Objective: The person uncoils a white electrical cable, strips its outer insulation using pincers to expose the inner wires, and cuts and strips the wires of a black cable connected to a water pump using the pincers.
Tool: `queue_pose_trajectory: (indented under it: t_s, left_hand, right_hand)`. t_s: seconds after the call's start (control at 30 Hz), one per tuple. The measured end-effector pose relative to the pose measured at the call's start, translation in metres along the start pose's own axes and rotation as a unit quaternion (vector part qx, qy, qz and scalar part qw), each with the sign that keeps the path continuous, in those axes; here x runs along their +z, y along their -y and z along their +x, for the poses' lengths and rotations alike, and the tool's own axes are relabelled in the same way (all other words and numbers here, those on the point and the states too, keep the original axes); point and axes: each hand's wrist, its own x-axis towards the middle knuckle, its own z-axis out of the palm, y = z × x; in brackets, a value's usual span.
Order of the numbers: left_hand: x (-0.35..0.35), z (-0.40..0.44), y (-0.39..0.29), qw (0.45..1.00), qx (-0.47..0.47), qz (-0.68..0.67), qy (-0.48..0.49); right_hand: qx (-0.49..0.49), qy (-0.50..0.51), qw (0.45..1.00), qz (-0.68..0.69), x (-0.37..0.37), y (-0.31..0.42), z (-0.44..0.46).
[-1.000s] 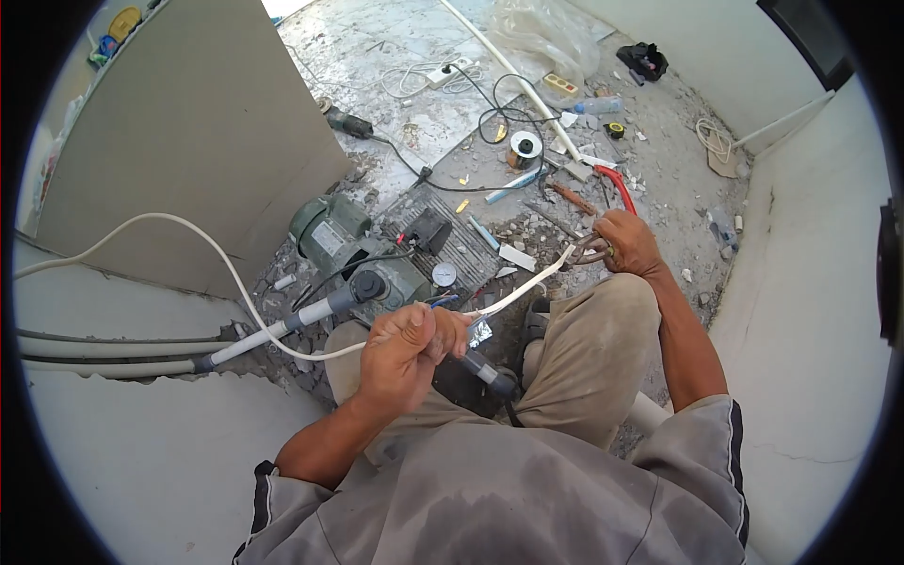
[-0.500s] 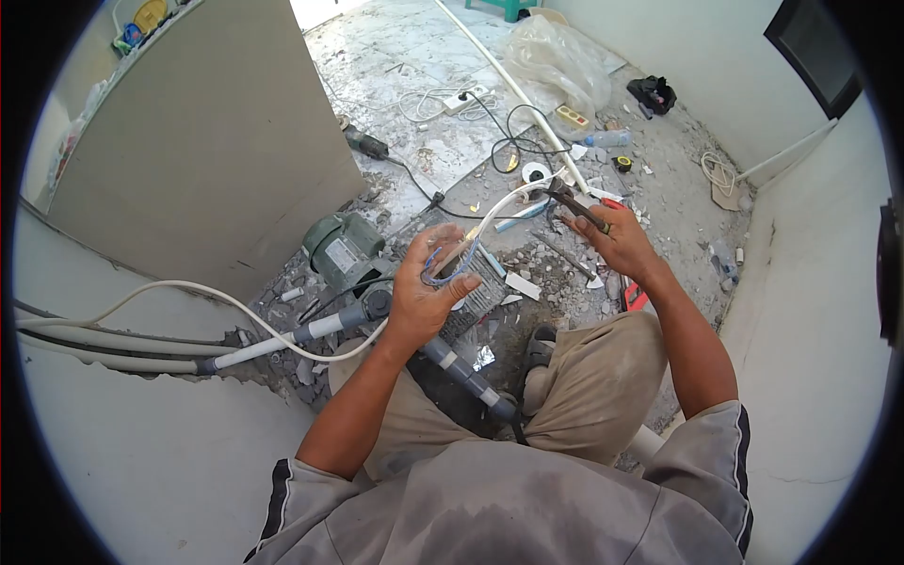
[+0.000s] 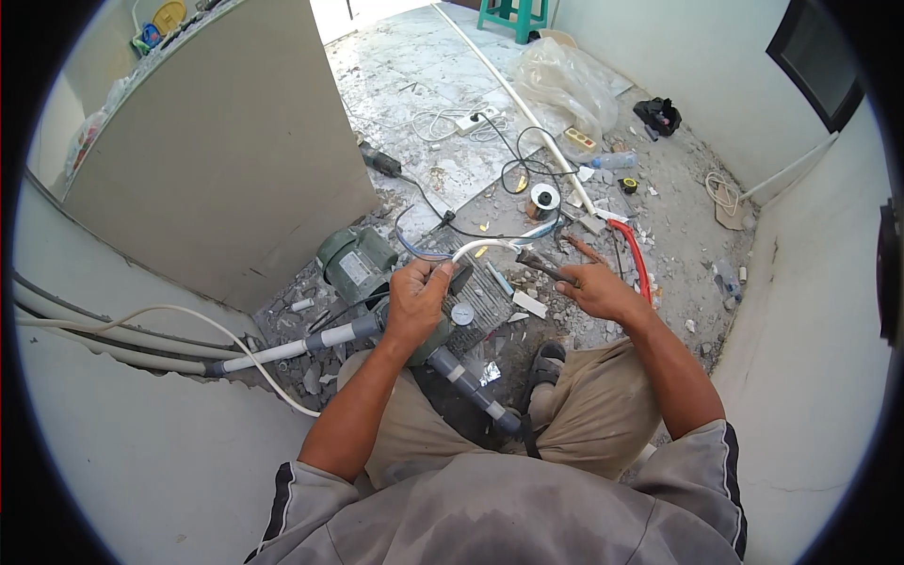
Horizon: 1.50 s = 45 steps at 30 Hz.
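Head view: the left hand (image 3: 418, 299) pinches a white cable (image 3: 485, 245) between thumb and fingers, and the cable arches toward the right hand (image 3: 597, 292). The right hand is closed around pliers (image 3: 543, 266); the palm hides most of their handles, and whether their tips grip the cable cannot be told. Thin blue wire (image 3: 411, 250) loops beyond the left hand. Behind that hand and its forearm, the green pump (image 3: 356, 264) is partly covered; its gauge (image 3: 462, 314) sits just right of the wrist, the reading too small to make out. Well beyond the right hand lie a plastic bottle (image 3: 615, 161), a crumpled clear bag (image 3: 562, 85) and a black bag (image 3: 657, 116), their contents indistinct. Farthest out, a green stool (image 3: 513, 17) is cut off by the upper edge.
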Motion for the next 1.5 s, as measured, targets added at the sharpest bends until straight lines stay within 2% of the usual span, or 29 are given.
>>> queue_pose_trajectory:
  t_s: [0.07,0.17,0.27,0.47,0.73,0.93,1.03,1.1,1.3,1.43,1.5]
  left_hand:
    - [-0.001,0.004,0.002,1.0,0.011,0.021,-0.016]
    - [-0.005,0.008,0.006,0.996,0.039,0.083,-0.022]
    - [-0.003,0.006,0.013,0.988,0.053,0.143,0.023]
    - [0.017,-0.006,0.007,0.984,0.039,0.124,0.119]
    - [0.017,-0.002,0.01,0.968,0.102,0.166,0.157]
    - [0.022,-0.002,0.009,0.942,0.194,0.239,0.132]
    - [0.024,-0.003,0.014,0.945,0.212,0.225,0.107]
    - [0.023,-0.004,0.013,0.949,0.194,0.225,0.105]
    - [0.02,0.002,0.024,0.984,0.092,0.102,0.114]
    - [0.025,-0.002,0.039,0.987,0.077,0.06,0.127]
    - [0.028,-0.007,0.04,0.991,0.032,-0.024,0.126]
  right_hand:
    - [-0.035,-0.034,0.997,-0.067,0.004,0.002,-0.007]
    - [0.019,-0.007,0.991,-0.132,-0.009,0.029,-0.014]
    - [-0.058,-0.174,0.978,-0.094,-0.006,0.041,-0.011]
    - [-0.123,-0.274,0.941,-0.156,-0.004,0.044,0.005]
    - [-0.136,-0.246,0.935,-0.214,0.004,0.038,0.01]
    - [-0.135,-0.233,0.923,-0.275,0.008,0.035,0.01]
    - [-0.149,-0.23,0.913,-0.302,0.011,0.033,0.011]
    - [-0.171,-0.222,0.908,-0.312,0.011,0.032,0.011]
    - [-0.15,-0.138,0.97,-0.13,0.018,0.02,0.016]
    - [-0.153,-0.106,0.974,-0.13,0.015,0.009,0.02]
    - [-0.145,-0.089,0.975,-0.142,0.012,0.008,0.018]
